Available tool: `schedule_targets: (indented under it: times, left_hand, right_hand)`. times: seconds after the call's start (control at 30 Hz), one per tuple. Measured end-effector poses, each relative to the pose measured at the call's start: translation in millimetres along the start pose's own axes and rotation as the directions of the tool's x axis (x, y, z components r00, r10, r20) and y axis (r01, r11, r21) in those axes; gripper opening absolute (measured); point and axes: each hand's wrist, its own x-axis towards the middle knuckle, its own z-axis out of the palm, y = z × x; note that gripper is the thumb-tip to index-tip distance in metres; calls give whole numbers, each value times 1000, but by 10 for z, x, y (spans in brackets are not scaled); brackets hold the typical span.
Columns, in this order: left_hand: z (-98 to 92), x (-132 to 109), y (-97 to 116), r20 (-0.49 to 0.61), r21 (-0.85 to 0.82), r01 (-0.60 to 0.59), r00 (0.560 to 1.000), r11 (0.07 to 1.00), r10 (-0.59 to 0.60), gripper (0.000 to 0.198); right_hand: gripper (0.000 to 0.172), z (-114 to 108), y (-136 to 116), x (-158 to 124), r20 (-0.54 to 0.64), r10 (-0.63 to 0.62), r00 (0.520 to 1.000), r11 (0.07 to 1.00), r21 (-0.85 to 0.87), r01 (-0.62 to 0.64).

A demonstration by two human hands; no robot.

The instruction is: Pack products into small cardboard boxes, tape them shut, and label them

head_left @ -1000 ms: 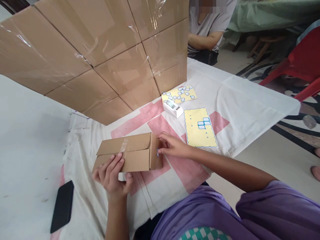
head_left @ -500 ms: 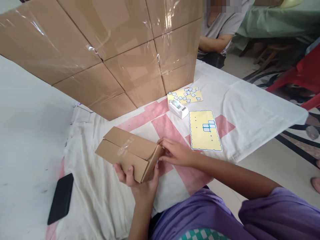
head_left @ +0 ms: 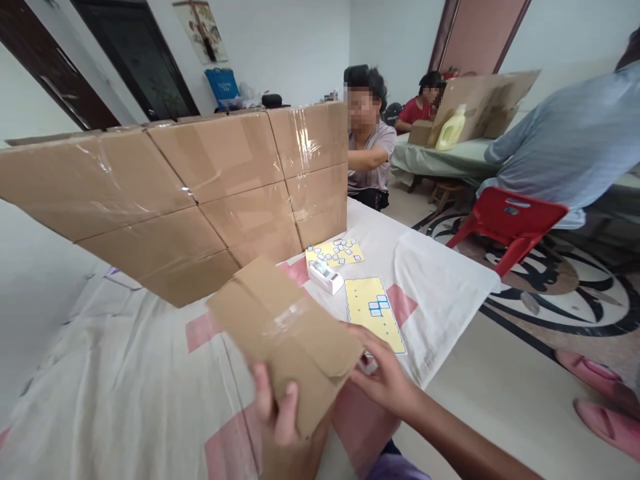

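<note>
A small brown cardboard box point(head_left: 280, 327), tilted, with clear tape across its flaps, is raised over the near side of the table. My left hand point(head_left: 290, 420) grips it from below, fingers over the near edge. My right hand point(head_left: 383, 370) is closed at the box's right end, where something small and whitish shows between thumb and fingers; it is too blurred to name. Beyond the box lie a white device point(head_left: 326, 277), a yellow sheet with a few blue-edged labels point(head_left: 367, 327) and another yellow sheet with several scattered labels point(head_left: 355, 253).
A wall of stacked cartons point(head_left: 240, 180) stands along the far left of the white-clothed table point(head_left: 430, 267). One person point(head_left: 373, 147) sits behind it. At the right are a red chair point(head_left: 520, 213) with a seated person, another table and pink slippers point(head_left: 607, 407).
The view has tilted up, showing more of the room. The box is lifted nearer the camera and tipped, with both hands still on it. The black phone is out of view.
</note>
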Motion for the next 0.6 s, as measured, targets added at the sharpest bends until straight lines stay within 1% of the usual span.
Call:
schedule_targets:
  times: [0.03, 0.07, 0.13, 0.17, 0.2, 0.23, 0.27, 0.3, 0.33, 0.4, 0.43, 0.5, 0.6]
  left_hand:
    - [109, 80, 94, 25, -68, -41, 999, 997, 43, 99]
    - [242, 165, 200, 55, -143, -78, 995, 987, 87, 95]
    - [591, 342, 436, 68, -258, -136, 985, 956, 158, 87]
    - [802, 427, 556, 102, -306, -152, 976, 940, 192, 83]
    - [1034, 508, 669, 137, -347, -162, 966, 924, 221, 80]
    - [1278, 585, 769, 184, -367, -135, 959, 920, 215, 77]
    - [1527, 660, 850, 235, -365, -104, 951, 925, 200, 73]
    - [1773, 736, 910, 318, -340, -71, 930, 938, 185, 68]
    - [2007, 815, 945, 405, -298, -41, 899, 954, 165, 64]
    - [2418, 987, 948, 476, -253, -21, 868, 967, 143, 54]
    - [2586, 1080, 921, 497, -234, -15, 858, 972, 133, 51]
    - [2854, 1272, 836, 526, -199, -6, 843, 980, 112, 47]
    - [3146, 1550, 697, 581, -132, 11, 811, 991, 69, 42]
  right_hand:
    - [48, -134, 13, -104, -104, 7, 995, 999, -40, -12]
    - [37, -279, 45, -199, -210, 5, 978, 996, -85, -24]
    - [16, -598, 162, -330, -402, -6, 916, 982, -174, -69]
    - [12, -766, 245, -352, -465, 4, 885, 972, -208, -113]
    - [13, -936, 341, -340, -512, 25, 859, 961, -226, -162]
    - [16, -1103, 447, -291, -540, 52, 840, 951, -229, -206]
    - [19, -1263, 560, -208, -554, 83, 828, 947, -216, -239]
    - [23, -1410, 678, -94, -556, 113, 823, 945, -195, -262]
    - [27, -1543, 798, 45, -558, 136, 819, 944, -177, -278]
    - [39, -1754, 1041, 369, -561, 167, 811, 936, -169, -309]
    - [44, -1831, 1161, 541, -563, 173, 808, 930, -177, -323]
    - [51, -1928, 1398, 869, -553, 184, 813, 921, -193, -340]
    - [55, -1944, 1734, 1252, -510, 229, 829, 919, -167, -356]
